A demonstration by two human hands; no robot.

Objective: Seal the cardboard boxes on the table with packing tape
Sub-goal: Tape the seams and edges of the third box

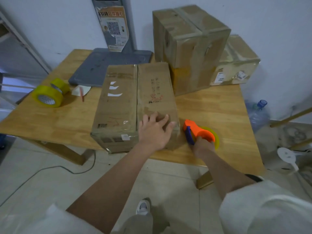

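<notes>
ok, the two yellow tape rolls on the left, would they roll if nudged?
Probably yes: the front tape roll looks tipped onto its rim, core facing out. The rear roll leans against it, so it would likely shift too. Both probably rigid and light.

A grey flat base plate lies at the upper middle of the frame, and a grey upright stand rises from its far edge, carrying a worn orange and white poster with a QR code. Below the plate's left corner sits a white paper scrap with a red pencil across it. At the right edge, a blue water jug stands on the floor. A white fan base lies lower right. A dark cable curls across the grey tiled floor, lower left.
</notes>
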